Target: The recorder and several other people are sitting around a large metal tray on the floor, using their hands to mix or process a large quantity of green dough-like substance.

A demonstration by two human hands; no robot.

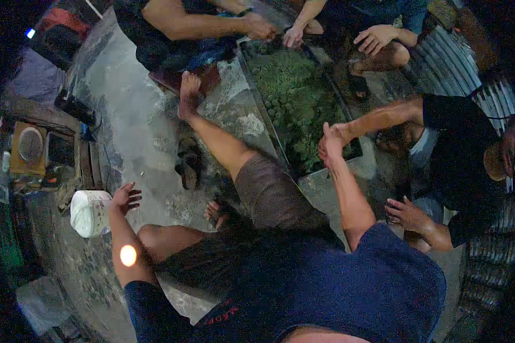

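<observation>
My right hand [330, 147] reaches out over the right edge of a long dark-rimmed tray [267, 111]. It is clasped with the hand [342, 132] of a person sitting to the right; the fingers overlap, and whether anything small lies between the palms is hidden. Inside the tray lies a lumpy, greenish, crumbly material [292, 86]. Off to the left, my left hand [127, 197] holds nothing, its fingers apart. Close beside it stands a white bucket [90, 214] with a pale bulging top; the frame does not settle whether they touch.
Two other people sit at the tray's far end, their hands [260, 27] [376, 39] near it. The right-hand person's other hand [409, 214] hangs near my right arm. Dark sandals [187, 166] lie on the concrete floor. Corrugated sheets [449, 60] stand at the right, wooden furniture [88, 160] at the left.
</observation>
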